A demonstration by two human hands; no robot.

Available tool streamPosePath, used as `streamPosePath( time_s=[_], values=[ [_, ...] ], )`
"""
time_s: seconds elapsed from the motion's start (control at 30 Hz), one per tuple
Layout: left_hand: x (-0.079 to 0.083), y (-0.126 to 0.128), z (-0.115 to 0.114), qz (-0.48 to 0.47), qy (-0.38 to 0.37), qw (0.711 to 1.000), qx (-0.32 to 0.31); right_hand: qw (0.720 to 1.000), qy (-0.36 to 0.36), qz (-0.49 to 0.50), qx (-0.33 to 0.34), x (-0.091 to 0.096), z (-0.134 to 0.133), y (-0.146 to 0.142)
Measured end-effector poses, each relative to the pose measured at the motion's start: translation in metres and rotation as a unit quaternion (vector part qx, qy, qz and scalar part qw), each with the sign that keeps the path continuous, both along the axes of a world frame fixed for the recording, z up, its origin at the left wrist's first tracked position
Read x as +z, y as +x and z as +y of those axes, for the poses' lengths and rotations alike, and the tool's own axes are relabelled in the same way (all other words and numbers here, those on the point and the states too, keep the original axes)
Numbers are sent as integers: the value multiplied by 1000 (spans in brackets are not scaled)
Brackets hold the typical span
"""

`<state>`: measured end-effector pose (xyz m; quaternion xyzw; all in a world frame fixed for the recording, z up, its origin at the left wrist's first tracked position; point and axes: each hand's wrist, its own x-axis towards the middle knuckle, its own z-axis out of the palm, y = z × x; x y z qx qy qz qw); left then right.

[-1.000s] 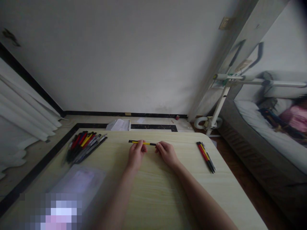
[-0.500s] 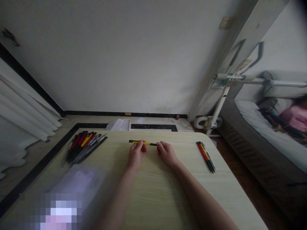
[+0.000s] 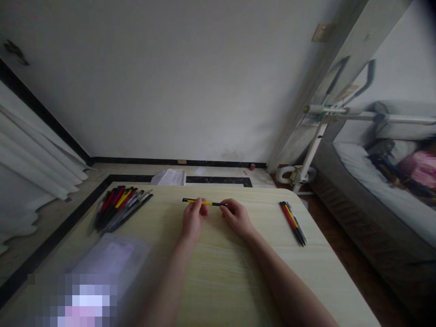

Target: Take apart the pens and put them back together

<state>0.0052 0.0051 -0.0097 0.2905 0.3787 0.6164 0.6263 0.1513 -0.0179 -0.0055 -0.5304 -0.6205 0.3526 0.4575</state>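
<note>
Both clamp pen: left grip mid-barrel, right grip at 3 o'clock end; keep it level, forces axial.

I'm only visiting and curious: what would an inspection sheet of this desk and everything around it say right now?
Surface: pale wood-grain table, rounded far-right corner.
Job's things: one yellow-and-black pen, held level across the far middle.
Clutter: large pile of pens at far left; small bunch of pens at right; clear plastic bag at near left.
Hands: left hand pinches the pen near its middle; right hand grips its right end.
Cables: nothing seen.
Surroundings: white wall; curtain at left; papers on the floor beyond the table; white metal frame and bed at right.
</note>
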Motion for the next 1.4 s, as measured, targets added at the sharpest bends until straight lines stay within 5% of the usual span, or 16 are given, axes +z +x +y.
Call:
streamPosePath(
  time_s=[0.57,1.4],
  values=[
    [-1,4,-6,148,37,988,-19,996,-12,86,-7,4,2,4],
    [4,4,-9,160,26,986,-35,993,-28,113,1,4,-1,1]
  ],
)
